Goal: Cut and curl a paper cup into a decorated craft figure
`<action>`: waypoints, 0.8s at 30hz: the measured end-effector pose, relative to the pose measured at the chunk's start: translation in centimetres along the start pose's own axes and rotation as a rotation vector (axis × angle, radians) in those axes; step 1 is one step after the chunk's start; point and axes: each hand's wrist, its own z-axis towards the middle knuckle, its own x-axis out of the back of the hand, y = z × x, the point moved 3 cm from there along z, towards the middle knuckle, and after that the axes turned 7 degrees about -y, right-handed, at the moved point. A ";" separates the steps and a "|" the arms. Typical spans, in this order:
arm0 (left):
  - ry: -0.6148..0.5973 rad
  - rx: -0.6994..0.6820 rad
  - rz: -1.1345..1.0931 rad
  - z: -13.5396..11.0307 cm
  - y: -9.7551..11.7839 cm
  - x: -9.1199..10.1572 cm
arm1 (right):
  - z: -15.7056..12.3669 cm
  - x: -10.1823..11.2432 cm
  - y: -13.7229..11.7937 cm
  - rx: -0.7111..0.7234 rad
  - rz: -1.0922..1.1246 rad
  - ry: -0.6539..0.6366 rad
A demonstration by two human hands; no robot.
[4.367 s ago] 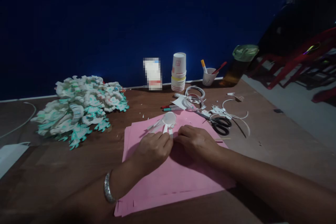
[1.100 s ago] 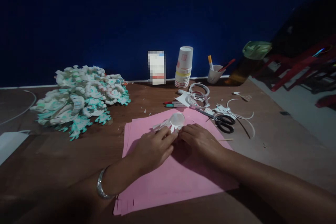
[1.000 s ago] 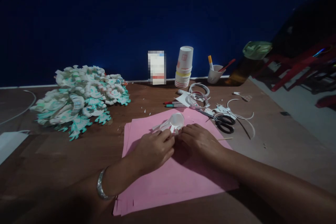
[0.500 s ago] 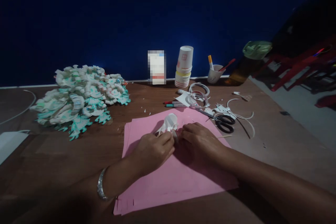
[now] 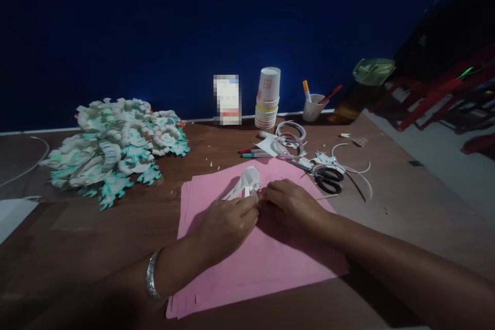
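A white paper cup (image 5: 250,178) with its wall cut into strips lies on a stack of pink paper sheets (image 5: 247,278). My left hand (image 5: 232,219), with a silver bangle at the wrist, pinches the near strips of the cup. Close against the cup's right side, my right hand (image 5: 296,203) has its fingers curled together. What its fingertips hold is hidden behind them. Black-handled scissors (image 5: 328,179) lie past the right hand, beside a thin stick (image 5: 327,197) at the paper's right edge.
A heap of cut paper figures (image 5: 119,149) covers the table's left side. Stacked paper cups (image 5: 267,98) and a cup of pens (image 5: 315,108) stand at the back. Tape rolls (image 5: 290,139), markers (image 5: 255,153) and paper scraps lie before them. A dark-liquid container (image 5: 361,87) stands right.
My right fingers have drawn slightly away from the cup. The left hand has shifted a little toward me, and a longer strip shows at the cup's left. The view has shifted slightly.
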 end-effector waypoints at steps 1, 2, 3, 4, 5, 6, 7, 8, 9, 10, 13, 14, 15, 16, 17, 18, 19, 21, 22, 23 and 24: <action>-0.007 0.014 -0.008 0.0 -0.1 0.0 | -0.1 0.1 -0.1 0.032 0.005 0.024; -0.021 0.031 -0.018 0.0 -0.2 -0.1 | -0.2 0.2 -0.2 0.069 0.006 0.046; -0.033 0.046 -0.025 0.0 -0.2 -0.2 | -0.3 0.2 -0.3 0.106 -0.002 0.064; -0.045 0.058 -0.029 0.0 -0.3 -0.4 | -0.3 0.2 -0.4 0.140 -0.021 0.076; -0.057 0.068 -0.033 -0.1 -0.4 -0.5 | -0.4 0.2 -0.5 0.165 -0.048 0.088; -0.068 0.072 -0.038 -0.1 -0.4 -0.6 | -0.5 0.2 -0.5 0.186 -0.080 0.092; -0.076 0.071 -0.044 -0.2 -0.5 -0.7 | -0.5 0.1 -0.5 0.202 -0.111 0.091; -0.081 0.066 -0.052 -0.2 -0.5 -0.7 | -0.5 0.0 -0.5 0.208 -0.142 0.085; -0.084 0.061 -0.060 -0.2 -0.5 -0.7 | -0.5 -0.2 -0.5 0.207 -0.170 0.073; -0.085 0.061 -0.068 -0.2 -0.5 -0.7 | -0.4 -0.3 -0.5 0.198 -0.196 0.054; -0.066 0.085 -0.072 -0.2 -0.7 -0.4 | -0.2 -0.7 -0.4 0.164 -0.243 -0.006; -0.061 0.095 -0.071 -0.2 -0.8 -0.3 | -0.1 -0.8 -0.4 0.151 -0.239 -0.023; -0.057 0.100 -0.074 -0.1 -0.8 -0.2 | 0.0 -0.8 -0.4 0.133 -0.225 -0.037; -0.051 0.099 -0.079 -0.1 -0.9 -0.2 | 0.0 -0.8 -0.4 0.107 -0.208 -0.048; -0.048 0.094 -0.087 -0.1 -0.9 -0.2 | 0.1 -0.7 -0.3 0.076 -0.190 -0.057; -0.049 0.087 -0.096 -0.1 -0.9 -0.2 | 0.1 -0.7 -0.3 0.047 -0.171 -0.064; -0.050 0.079 -0.102 -0.1 -0.9 -0.3 | 0.1 -0.6 -0.2 0.023 -0.155 -0.071; -0.064 0.066 -0.109 0.0 -0.9 -0.4 | 0.0 -0.5 -0.2 0.006 -0.121 -0.075; -0.073 0.067 -0.112 0.1 -0.8 -0.4 | 0.0 -0.4 -0.2 0.009 -0.106 -0.073; -0.084 0.075 -0.116 0.2 -0.8 -0.4 | -0.1 -0.4 -0.2 0.016 -0.099 -0.062; -0.097 0.092 -0.121 0.3 -0.8 -0.4 | -0.2 -0.4 -0.2 0.030 -0.101 -0.048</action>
